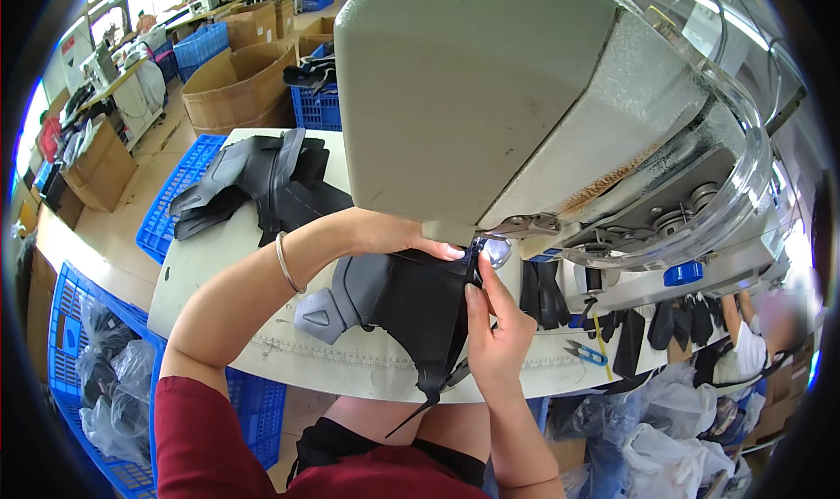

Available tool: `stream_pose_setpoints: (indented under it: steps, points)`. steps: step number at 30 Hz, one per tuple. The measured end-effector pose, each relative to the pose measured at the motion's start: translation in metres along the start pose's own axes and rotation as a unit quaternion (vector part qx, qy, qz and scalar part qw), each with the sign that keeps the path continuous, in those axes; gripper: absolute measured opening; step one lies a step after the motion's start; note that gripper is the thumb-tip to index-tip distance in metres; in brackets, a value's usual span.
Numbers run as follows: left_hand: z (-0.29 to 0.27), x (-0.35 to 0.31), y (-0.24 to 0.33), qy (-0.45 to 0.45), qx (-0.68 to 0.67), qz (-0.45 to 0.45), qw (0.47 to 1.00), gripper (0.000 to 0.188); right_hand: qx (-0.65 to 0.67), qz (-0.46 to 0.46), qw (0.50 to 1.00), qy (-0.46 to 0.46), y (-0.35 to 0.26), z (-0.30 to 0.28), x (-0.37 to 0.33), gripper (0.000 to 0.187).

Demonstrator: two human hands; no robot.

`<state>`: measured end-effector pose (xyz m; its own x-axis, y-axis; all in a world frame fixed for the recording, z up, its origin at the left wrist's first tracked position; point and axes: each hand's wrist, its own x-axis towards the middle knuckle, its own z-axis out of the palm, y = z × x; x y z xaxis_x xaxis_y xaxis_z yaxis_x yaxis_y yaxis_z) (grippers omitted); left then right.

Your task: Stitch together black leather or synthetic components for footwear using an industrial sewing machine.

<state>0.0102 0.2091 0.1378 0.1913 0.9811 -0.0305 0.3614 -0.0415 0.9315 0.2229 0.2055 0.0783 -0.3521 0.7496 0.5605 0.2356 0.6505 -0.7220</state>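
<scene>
A black sheet-like piece with a grey moulded pad on its left lies on the pale table, under the head of a sewing machine. My left hand grips its far edge with the thumb on top; its other fingers are mostly hidden. Across from it, my right hand pinches the right edge close to the needle area, thumb and forefinger together. The needle itself is hard to make out. From the near end, a narrow black strap hangs over the table's front edge.
Stacked black and grey pieces lie at the table's far left. Blue-handled snips and several dark strips rest on the right. Blue crates stand on the left, cartons behind. Another person sits at far right.
</scene>
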Motion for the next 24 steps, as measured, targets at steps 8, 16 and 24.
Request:
stream_pose_setpoints:
  steps: [8,16,24]
  points:
    - [0.000,0.000,0.001,-0.002,-0.068,-0.043,0.997,0.036,0.015,-0.003,1.000,0.003,0.001,-0.004,0.008,0.032]
    - [0.002,-0.002,0.005,0.041,-0.058,-0.032,0.997,0.036,0.024,0.059,0.998,-0.030,-0.002,-0.009,0.015,0.034]
    - [-0.003,0.005,0.007,0.089,-0.033,-0.002,0.995,0.047,-0.011,0.043,0.999,-0.031,-0.003,-0.010,0.021,0.012]
